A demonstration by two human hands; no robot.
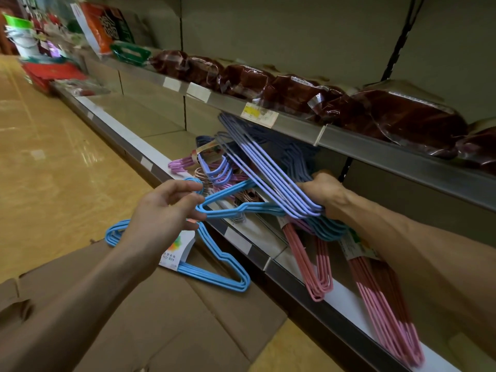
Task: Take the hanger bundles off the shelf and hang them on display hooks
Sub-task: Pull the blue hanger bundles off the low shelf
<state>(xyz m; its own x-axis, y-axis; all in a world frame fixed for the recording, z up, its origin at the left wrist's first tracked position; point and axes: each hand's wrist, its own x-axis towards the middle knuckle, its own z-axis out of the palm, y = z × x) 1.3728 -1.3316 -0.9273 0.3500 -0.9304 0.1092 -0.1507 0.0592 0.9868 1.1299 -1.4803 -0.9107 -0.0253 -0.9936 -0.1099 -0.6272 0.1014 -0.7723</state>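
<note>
**Hanger bundles gathered at the lower shelf**

The right hand (pixel 320 194) is closed around the hooks of several hanger bundles at once. From this grip a lilac bundle (pixel 271 173) points up and to the left, under the upper shelf. Two pink bundles hang down from the same hand: one pink bundle (pixel 312 264) is in front of the edge of the lower shelf (pixel 150 154), and a second pink bundle (pixel 386 310) hangs further to the right, with a paper label near its top. Some blue hooks are also visible just below the fingers.

The left hand (pixel 166 208) has its fingers loosely bent, and the fingertips pinch a light blue hanger bundle (pixel 228 200), which reaches across to the right hand. Another blue bundle (pixel 209 269), with a white label, lies on a cardboard box (pixel 134 318) that stands on the floor beside the shelf, partly under the left wrist.

More bundles, violet, pink and dark blue, lie in a mixed heap (pixel 214 167) on the lower shelf behind the hands. On the upper shelf (pixel 295 122) lie dark red packages (pixel 402 122) in clear plastic wrap.
</note>
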